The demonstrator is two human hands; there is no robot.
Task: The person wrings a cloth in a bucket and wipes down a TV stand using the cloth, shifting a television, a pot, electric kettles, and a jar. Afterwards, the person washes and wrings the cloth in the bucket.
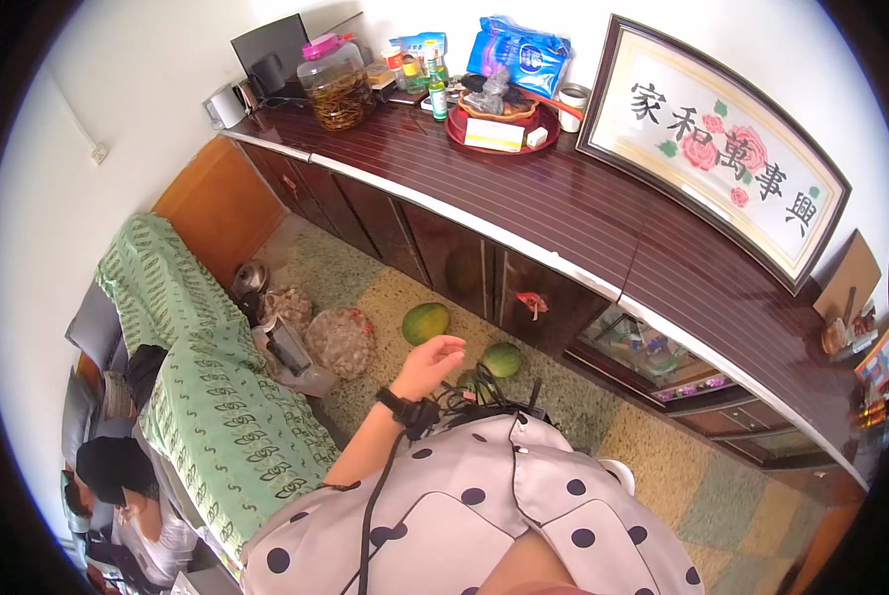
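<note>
My left hand [430, 365] reaches forward from the lower left, with a black strapped device [408, 413] on the wrist. Its fingers are stretched out and nothing shows in them. On the floor beyond it lies a green-yellow melon [425, 323], and a greener melon [502, 360] is just to its right; the hand appears apart from both. A bundle of black cables [481, 393] sits close to the hand, in front of my polka-dot shirt [434, 526]. My right hand is out of sight.
A long dark cabinet [444, 188] runs across the front, holding a large jar [335, 84], a red tray [504, 139] and a framed picture [712, 149]. Plastic bags [340, 342] lie beside a green-covered sofa [226, 407]. Another person [132, 496] sits at lower left.
</note>
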